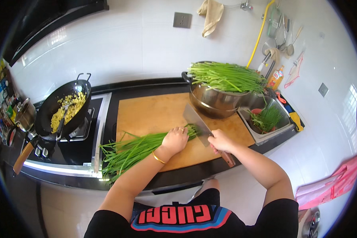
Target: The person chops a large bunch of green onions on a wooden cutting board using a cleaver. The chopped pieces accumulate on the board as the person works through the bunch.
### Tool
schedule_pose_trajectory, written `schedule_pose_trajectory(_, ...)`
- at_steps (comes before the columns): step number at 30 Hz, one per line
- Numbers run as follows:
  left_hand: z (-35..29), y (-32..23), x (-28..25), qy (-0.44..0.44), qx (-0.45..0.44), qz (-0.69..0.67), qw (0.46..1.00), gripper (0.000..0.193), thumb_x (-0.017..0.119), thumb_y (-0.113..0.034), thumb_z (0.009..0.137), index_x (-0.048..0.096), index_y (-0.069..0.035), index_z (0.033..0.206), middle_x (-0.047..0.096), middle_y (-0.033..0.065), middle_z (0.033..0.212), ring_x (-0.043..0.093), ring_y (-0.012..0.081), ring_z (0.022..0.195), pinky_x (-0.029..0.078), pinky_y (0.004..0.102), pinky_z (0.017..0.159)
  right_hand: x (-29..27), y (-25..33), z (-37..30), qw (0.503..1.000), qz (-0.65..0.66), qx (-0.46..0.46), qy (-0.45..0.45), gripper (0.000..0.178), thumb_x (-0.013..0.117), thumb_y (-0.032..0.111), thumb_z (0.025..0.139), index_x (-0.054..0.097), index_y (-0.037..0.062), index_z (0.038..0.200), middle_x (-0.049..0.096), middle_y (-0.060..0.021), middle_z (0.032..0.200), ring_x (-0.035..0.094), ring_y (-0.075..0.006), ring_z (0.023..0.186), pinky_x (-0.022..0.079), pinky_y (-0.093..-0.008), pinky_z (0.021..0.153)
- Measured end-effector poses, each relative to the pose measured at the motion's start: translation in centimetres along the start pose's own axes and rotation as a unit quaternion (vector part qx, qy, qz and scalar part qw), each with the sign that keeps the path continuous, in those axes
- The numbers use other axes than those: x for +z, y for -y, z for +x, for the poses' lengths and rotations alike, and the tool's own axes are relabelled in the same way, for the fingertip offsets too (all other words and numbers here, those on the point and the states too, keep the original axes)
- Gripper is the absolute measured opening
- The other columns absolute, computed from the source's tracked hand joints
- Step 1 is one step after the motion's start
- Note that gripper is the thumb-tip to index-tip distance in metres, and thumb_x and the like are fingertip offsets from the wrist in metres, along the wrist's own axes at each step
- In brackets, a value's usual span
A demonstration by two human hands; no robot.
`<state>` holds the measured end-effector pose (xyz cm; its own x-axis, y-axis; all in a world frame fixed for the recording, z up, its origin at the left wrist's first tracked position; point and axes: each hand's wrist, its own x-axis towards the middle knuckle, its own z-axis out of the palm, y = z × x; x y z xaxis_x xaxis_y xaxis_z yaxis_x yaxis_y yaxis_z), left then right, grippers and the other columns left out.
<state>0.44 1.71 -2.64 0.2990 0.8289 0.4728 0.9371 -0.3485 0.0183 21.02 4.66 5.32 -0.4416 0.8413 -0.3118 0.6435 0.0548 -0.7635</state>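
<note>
Greens (135, 148), long and thin, are lying in a loose bundle across the wooden cutting board (150, 115), their tips spreading over its left edge toward the counter (186, 180). The left hand (175, 141) is pressing down on the bundle near its right end, its fingers curling over the stalks; how tightly they are closing is somewhat hard to judge, since the back of the hand is covering the stalks beneath. A gold-coloured bracelet (158, 158) is circling that wrist. The right hand (221, 141) is closing firmly around the wooden handle of a cleaver (197, 123), gripping it close to the blade. The broad blade is pointing away from the person and standing just beside the right end of the bundle, to the right of the left hand.

Behind the cleaver, a large steel pot (214, 101) is standing at the back right of the board, with a heap of similar stalks (228, 77) lying across its top. To its right, more green stalks (271, 118) are resting in the sink (283, 131). On the left, a dark wok (47, 103) is sitting on the stove (93, 146), holding yellow food pieces (73, 107) and a spatula (60, 129).
</note>
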Motion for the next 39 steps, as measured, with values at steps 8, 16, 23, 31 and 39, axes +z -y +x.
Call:
schedule_pose_trajectory(8, -0.4, 0.6, 0.4, -0.019, -0.004, -0.011, 1.0, 0.035, 0.054, -0.024, 0.086, 0.056, 0.001, 0.111, 0.06, 0.0167, 0.09, 0.061, 0.0286, 0.079, 0.052, 0.0363, 0.068, -1.4, 2.8, -3.4, 0.992, -0.127, -0.004, 0.003, 0.026, 0.043, 0.016, 0.093, 0.044, -0.0009, 0.074, 0.049, -0.0059, 0.056, 0.05, -0.0156, 0.041, 0.043, -0.0312, 0.04)
schedule_pose_trajectory(16, -0.3, 0.6, 0.8, -0.054, -0.008, -0.029, 0.998, 0.028, 0.054, -0.018, 0.085, 0.058, 0.003, 0.103, 0.059, 0.0146, 0.088, 0.06, 0.0278, 0.08, 0.052, 0.0363, 0.069, -1.8, 3.2, -3.9, 0.99, -0.129, 0.035, 0.04, 0.025, 0.042, 0.015, 0.092, 0.044, -0.0015, 0.073, 0.049, -0.0063, 0.057, 0.05, -0.0154, 0.041, 0.044, -0.031, 0.041)
schedule_pose_trajectory(23, 0.0, 0.8, 0.9, -0.046, 0.012, -0.013, 0.999, 0.027, 0.055, -0.017, 0.084, 0.06, 0.003, 0.101, 0.059, 0.0125, 0.087, 0.059, 0.0259, 0.08, 0.052, 0.0354, 0.069, -1.9, 3.1, -3.6, 0.993, -0.109, 0.031, 0.032, 0.03, 0.04, 0.014, 0.09, 0.047, -0.0068, 0.07, 0.053, -0.012, 0.052, 0.054, -0.0199, 0.041, 0.046, -0.0339, 0.042)
schedule_pose_trajectory(31, 0.1, 0.8, 0.5, -0.041, 0.017, 0.011, 0.999, 0.025, 0.055, -0.016, 0.082, 0.06, 0.004, 0.098, 0.058, 0.011, 0.086, 0.059, 0.0249, 0.079, 0.051, 0.0348, 0.068, -1.1, 4.9, -3.5, 0.98, -0.175, 0.068, 0.065, 0.03, 0.038, 0.016, 0.094, 0.046, -0.0053, 0.074, 0.052, -0.0095, 0.053, 0.053, -0.0177, 0.041, 0.045, -0.0325, 0.041)
schedule_pose_trajectory(39, 0.1, 0.7, 0.7, -0.023, 0.038, 0.029, 0.999, 0.024, 0.054, -0.014, 0.081, 0.059, 0.004, 0.096, 0.057, 0.0107, 0.083, 0.057, 0.0241, 0.081, 0.05, 0.0333, 0.07, 0.4, 4.8, -1.8, 0.981, -0.179, 0.054, 0.053, 0.027, 0.04, 0.015, 0.092, 0.049, -0.0081, 0.08, 0.053, -0.0135, 0.056, 0.055, -0.0223, 0.041, 0.046, -0.0349, 0.039)
